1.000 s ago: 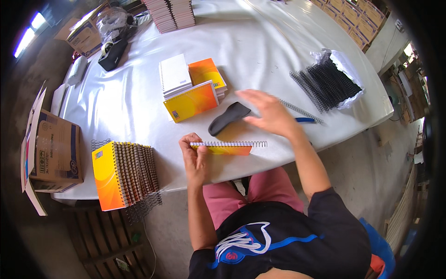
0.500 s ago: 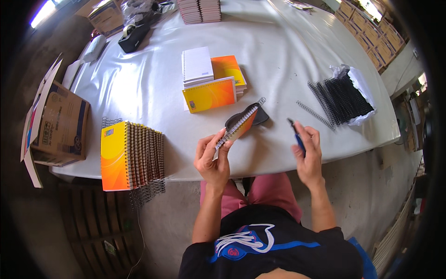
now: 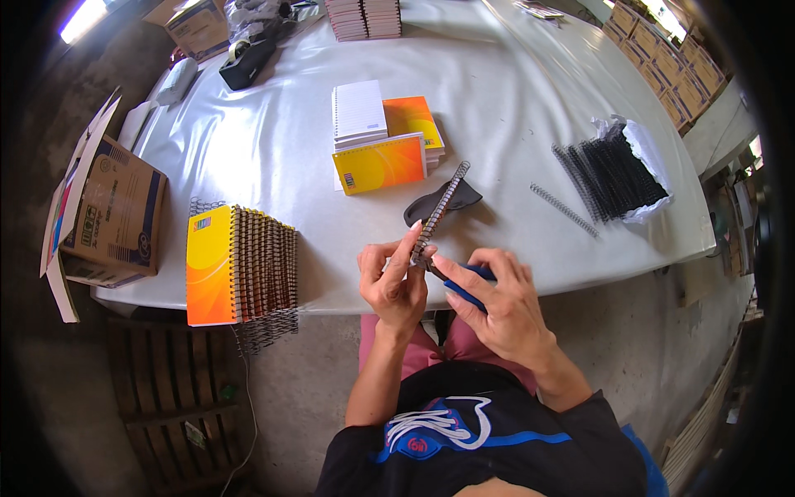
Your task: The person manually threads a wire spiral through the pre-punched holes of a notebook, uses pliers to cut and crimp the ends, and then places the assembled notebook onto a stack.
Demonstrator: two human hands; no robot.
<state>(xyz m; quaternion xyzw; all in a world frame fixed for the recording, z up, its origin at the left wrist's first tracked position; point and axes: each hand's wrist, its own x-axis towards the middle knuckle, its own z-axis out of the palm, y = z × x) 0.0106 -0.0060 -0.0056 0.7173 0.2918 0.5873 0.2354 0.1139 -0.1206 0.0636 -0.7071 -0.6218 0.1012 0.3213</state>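
Note:
My left hand (image 3: 395, 291) is closed on a spiral notebook (image 3: 440, 212), held nearly edge-on with its dark wire coil upward and the coil's far end sticking out. Blue-handled pliers (image 3: 466, 291) are gripped in my right hand (image 3: 509, 319). Their jaws meet the near end of the coil, close to my left fingertips; my fingers partly hide the contact. Just beyond the notebook lies a curved black pad (image 3: 469, 195). One loose wire coil (image 3: 563, 209) rests to the right on the table, beside a heap of black coils (image 3: 613, 176) in white wrapping.
Yellow-orange spiral notebooks (image 3: 214, 269) stand stacked at the table's left front edge. More notebooks and page blocks (image 3: 358, 112) sit mid-table. A cardboard box (image 3: 116, 207) is at far left, a tape dispenser (image 3: 248, 65) at back left. The table (image 3: 513, 108) has a pale glossy cover.
My right hand has moved left with the pliers, bringing their jaws to the near end of the coil. The notebook has turned more edge-on in my left hand.

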